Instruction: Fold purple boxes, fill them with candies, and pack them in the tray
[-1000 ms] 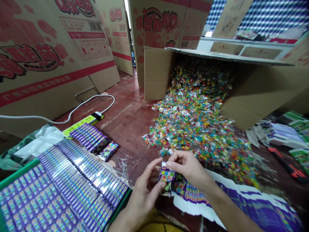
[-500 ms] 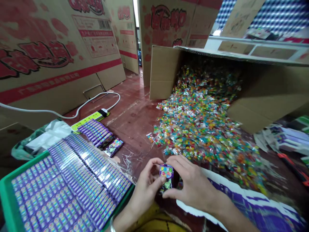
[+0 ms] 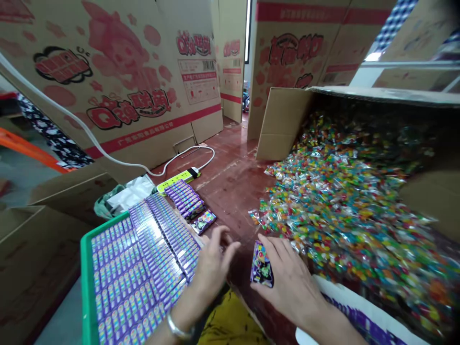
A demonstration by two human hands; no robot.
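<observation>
My right hand (image 3: 287, 273) grips a small purple candy box (image 3: 261, 268) with colourful print, thumb at its near end and fingers over its far end. To the left, my left hand (image 3: 215, 256) is empty, its fingers loosely bent and apart from the thumb. It hovers by the right edge of a green tray (image 3: 86, 278) packed with rows of purple candy boxes (image 3: 129, 282). Just beyond that hand lie a single candy box (image 3: 204, 222) and a row of candy boxes (image 3: 185, 199). Past my right hand spreads a heap of clear candy packets (image 3: 345, 206).
A big cardboard box (image 3: 282, 124) lies on its side, candy packets spilling out. A yellow-green power strip (image 3: 178, 179) with a white cable (image 3: 97, 143) sits behind the tray, beside a green plastic bag (image 3: 104, 206). Flat purple-and-white cartons (image 3: 359, 311) lie near right. Printed cartons (image 3: 143, 72) stand behind.
My left hand has let go of the candy box and moved left of it. My right hand keeps the box. The view has turned left, showing more of the tray's side.
</observation>
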